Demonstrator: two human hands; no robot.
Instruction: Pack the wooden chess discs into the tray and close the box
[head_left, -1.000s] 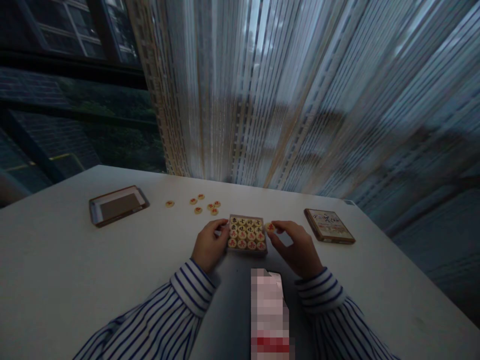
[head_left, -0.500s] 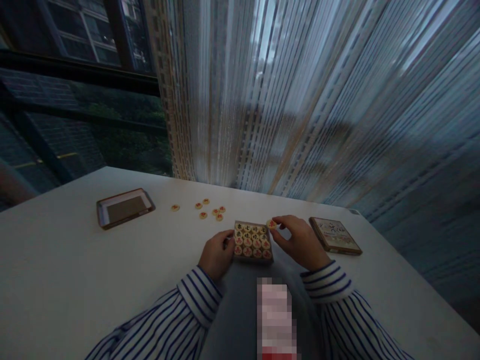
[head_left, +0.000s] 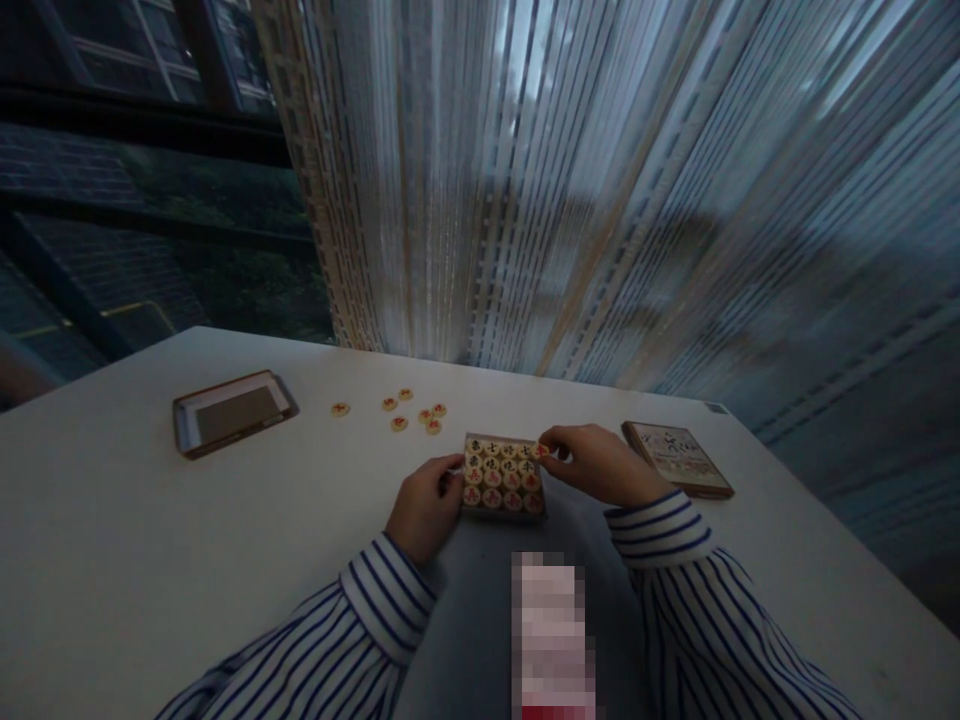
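A small box (head_left: 504, 515) of Chinese chess pieces stands on the white table in front of me. Rows of round wooden discs fill its top, black characters in the far rows and red ones nearer. My left hand (head_left: 427, 505) grips the box's left side between thumb and fingers. At the far right corner, my right hand (head_left: 596, 462) pinches one red-marked Chinese chess piece (head_left: 541, 451) by its edge. That piece is at the box's rim; whether it touches the discs there I cannot tell. Beyond the box, several red-marked pieces (head_left: 399, 424) lie loose on the table.
An open, shallow box lid or tray (head_left: 184, 440) lies at the left of the white table (head_left: 262, 560). To the right is a flat printed box (head_left: 679, 455). A string curtain (head_left: 465, 200) hangs behind the table's far edge, beside a window.
My right hand has brought the pinched piece slightly closer to the box's far right corner. My left hand keeps its grip on the box. The view has shifted a little.
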